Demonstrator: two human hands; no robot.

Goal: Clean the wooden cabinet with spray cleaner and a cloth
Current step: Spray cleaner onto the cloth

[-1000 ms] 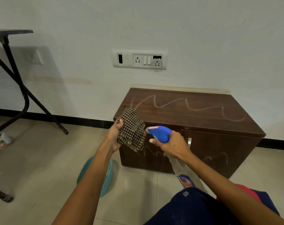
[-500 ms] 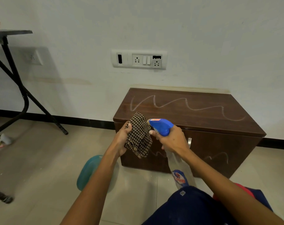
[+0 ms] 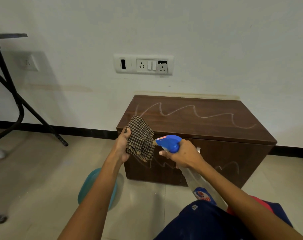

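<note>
Two hands met before the cabinet [image 3: 207, 122]: the left hand [image 3: 120, 147] clutched the cloth [image 3: 140, 138], the right hand [image 3: 183, 155] gripped the sprayer [image 3: 169, 142]. Its nozzle pointed left, just beside the cloth, near the cabinet's near-left corner.

A plain indoor room, most likely in a home or small office

A painted white wall [image 3: 216, 40] carries a switch-and-socket panel [image 3: 143, 64] and a second single socket [image 3: 28, 63] further left, with a black skirting strip [image 3: 88, 131] running along its foot and faint brownish stains across the paint. The floor [image 3: 34, 179] is laid in large beige tiles. A low dark wooden cabinet [image 3: 190, 116] stands against the wall, and a folding table [image 3: 8, 36] on black metal legs stands at the left edge. Nothing visible settles which kind of room it is.
</note>
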